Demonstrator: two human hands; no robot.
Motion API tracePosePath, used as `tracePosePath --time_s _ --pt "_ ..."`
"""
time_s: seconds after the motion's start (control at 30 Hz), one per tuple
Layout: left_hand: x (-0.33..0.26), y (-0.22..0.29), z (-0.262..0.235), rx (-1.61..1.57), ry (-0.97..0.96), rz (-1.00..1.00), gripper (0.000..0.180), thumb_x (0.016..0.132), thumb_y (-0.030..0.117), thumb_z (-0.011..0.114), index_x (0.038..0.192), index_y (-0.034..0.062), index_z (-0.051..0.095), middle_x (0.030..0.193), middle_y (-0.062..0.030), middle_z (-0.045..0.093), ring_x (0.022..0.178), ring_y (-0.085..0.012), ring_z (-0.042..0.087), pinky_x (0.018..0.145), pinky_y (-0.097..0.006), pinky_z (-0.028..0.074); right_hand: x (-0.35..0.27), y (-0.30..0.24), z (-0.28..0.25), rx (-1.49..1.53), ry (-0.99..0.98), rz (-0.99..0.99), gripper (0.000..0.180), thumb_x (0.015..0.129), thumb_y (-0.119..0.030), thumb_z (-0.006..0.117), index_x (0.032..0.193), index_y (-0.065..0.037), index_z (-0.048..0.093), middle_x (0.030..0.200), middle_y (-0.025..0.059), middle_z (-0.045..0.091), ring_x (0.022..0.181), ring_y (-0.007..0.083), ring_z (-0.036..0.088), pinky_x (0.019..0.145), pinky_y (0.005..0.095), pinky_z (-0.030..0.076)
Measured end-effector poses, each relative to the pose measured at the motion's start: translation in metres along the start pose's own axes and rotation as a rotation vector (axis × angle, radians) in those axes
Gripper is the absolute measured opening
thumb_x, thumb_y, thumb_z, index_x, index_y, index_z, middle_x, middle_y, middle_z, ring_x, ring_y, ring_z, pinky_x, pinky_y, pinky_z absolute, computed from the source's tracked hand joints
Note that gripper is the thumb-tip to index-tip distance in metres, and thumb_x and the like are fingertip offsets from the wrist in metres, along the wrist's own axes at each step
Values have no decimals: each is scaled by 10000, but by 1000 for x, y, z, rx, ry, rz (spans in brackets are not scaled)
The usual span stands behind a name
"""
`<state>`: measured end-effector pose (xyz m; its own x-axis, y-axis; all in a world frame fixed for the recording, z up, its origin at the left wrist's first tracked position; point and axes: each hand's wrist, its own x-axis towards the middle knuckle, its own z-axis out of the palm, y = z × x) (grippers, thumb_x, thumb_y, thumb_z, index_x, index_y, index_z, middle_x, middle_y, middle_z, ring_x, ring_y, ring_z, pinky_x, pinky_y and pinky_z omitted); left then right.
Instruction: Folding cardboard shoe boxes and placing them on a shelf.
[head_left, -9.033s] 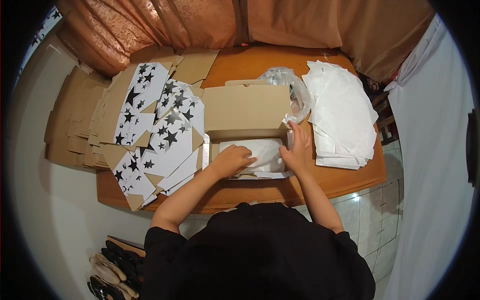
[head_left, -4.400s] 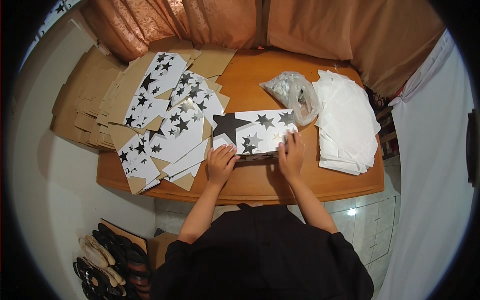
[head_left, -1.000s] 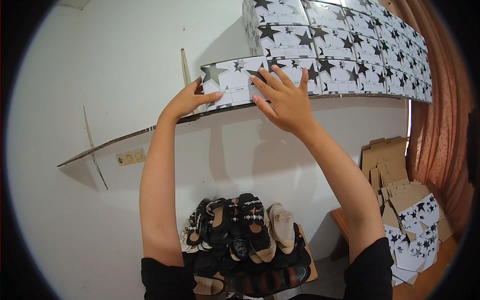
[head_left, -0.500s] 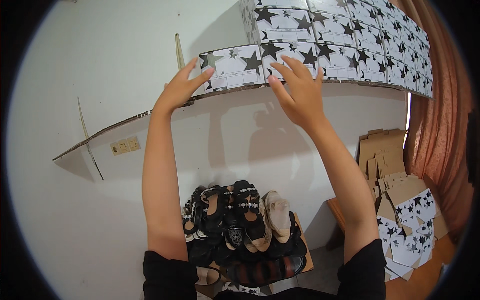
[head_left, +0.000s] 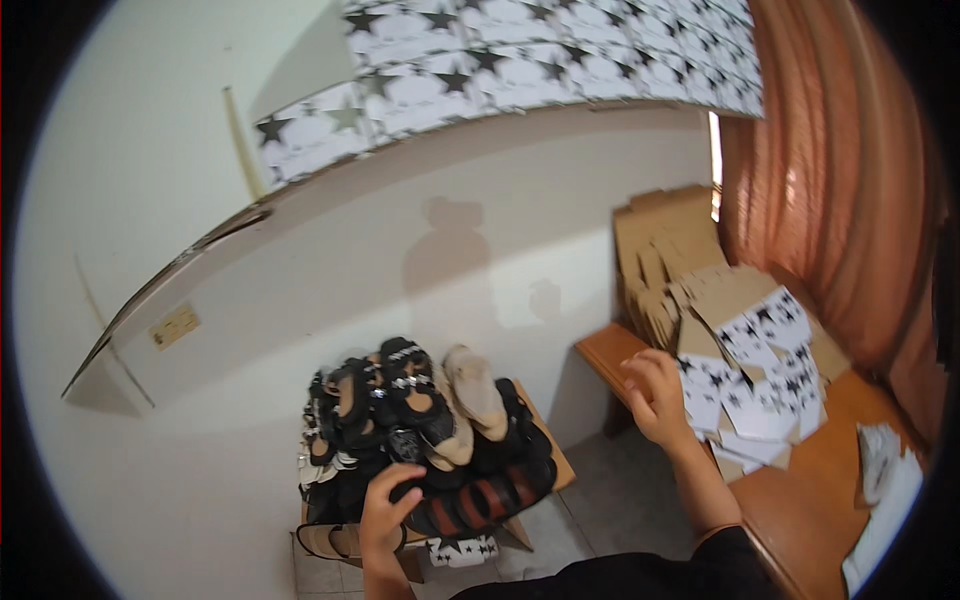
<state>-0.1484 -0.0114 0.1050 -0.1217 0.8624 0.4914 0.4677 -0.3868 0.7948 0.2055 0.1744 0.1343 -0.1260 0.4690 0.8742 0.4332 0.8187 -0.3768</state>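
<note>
My left hand [head_left: 388, 508] is empty, its fingers bent but apart. It hovers at the near edge of a heap of shoes, beside a dark sandal with brown straps [head_left: 478, 508]; I cannot tell whether it touches. In the heap are black sandals with shiny trim [head_left: 408, 385] and a beige closed shoe [head_left: 474, 390]. My right hand [head_left: 657, 397] is raised with loosely curved fingers and holds nothing. It is nearest to the flat star-printed cardboard pieces [head_left: 755, 400] on the brown table [head_left: 790, 515].
White shoeboxes with black stars [head_left: 520, 75] are stacked on a wall shelf [head_left: 205, 240]. Plain brown cardboard [head_left: 670, 235] leans by the orange curtain [head_left: 810, 180]. A small wooden stand [head_left: 560, 465] bears the shoes, with a star-printed piece [head_left: 462, 550] below.
Both hands have come down from the shoebox at the left end of the shelf row. The left is now by the shoes, the right near the cardboard. The view has turned down and right.
</note>
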Motion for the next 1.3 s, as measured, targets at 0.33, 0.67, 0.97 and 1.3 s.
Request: tracePosePath --time_s 0.33,0.67,0.97,1.3 --pt "-88 -38 82 -54 490 -443 258 853 114 591 1061 -37 580 954 -99 604 888 -147 559 805 -260 432 -164 49 -124 -230 -28 612 180 761 -73 592 934 -28 615 880 137 576 831 296 572 694 359 454" --pt "-2 -55 194 -214 323 -313 220 853 40 571 1063 -27 574 891 -54 577 824 -116 535 753 -230 434 -160 98 -143 -335 -72 739 220 756 -136 612 967 -79 634 908 118 591 807 299 575 724 392 445" --pt "102 -113 429 -133 6 -257 288 768 20 618 1054 17 594 880 -90 594 786 -177 573 739 -285 461 -198 232 -181 -382 -335 1318 531 747 -321 638 1246 -191 511 1306 130 473 1237 330 382 957 630 256" --pt "131 -73 660 285 -423 154 672 703 190 680 1319 157 413 1327 -129 367 1255 -309 321 978 -589 157 -247 308 -183 -599 -366 1347 719 831 -475 512 1442 -257 201 1491 216 96 1368 426 74 1007 675 112"
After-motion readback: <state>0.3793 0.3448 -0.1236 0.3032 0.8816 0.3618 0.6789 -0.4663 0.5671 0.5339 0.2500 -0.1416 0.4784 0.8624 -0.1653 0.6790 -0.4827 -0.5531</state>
